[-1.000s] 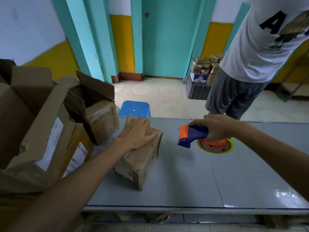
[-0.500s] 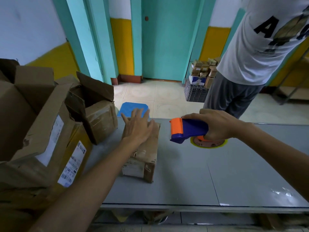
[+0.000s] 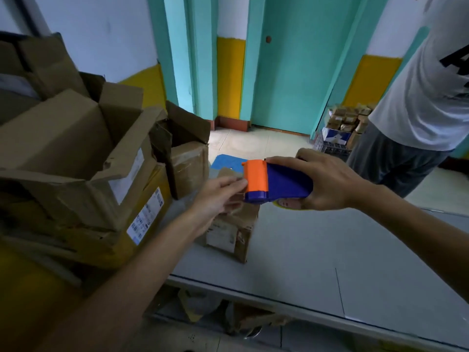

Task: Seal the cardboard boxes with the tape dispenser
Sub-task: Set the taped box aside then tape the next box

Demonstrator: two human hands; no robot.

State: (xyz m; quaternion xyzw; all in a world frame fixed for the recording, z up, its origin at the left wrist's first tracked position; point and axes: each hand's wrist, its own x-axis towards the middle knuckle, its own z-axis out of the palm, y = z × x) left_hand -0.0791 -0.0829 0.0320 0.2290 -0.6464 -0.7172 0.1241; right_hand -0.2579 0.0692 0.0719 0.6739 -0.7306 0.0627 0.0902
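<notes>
A small brown cardboard box (image 3: 233,232) with a white label stands on the grey table (image 3: 330,262) near its left end. Above the box I hold a blue and orange tape dispenser (image 3: 274,182); my right hand (image 3: 327,182) grips its blue body from the right. My left hand (image 3: 218,196) reaches up to the orange front end, fingertips at its lower left edge, seemingly pinching the tape end there. The tape itself is too blurred to make out. Both hands hover over the box top.
A pile of large opened cardboard boxes (image 3: 76,161) crowds the left side. A person in a white shirt (image 3: 426,97) stands behind the table at right. A blue stool (image 3: 225,162) and a crate of small boxes (image 3: 340,133) sit on the floor beyond.
My left hand lifted off the box top and went to the dispenser's orange end. My right hand carried the dispenser left, off the table and over the box.
</notes>
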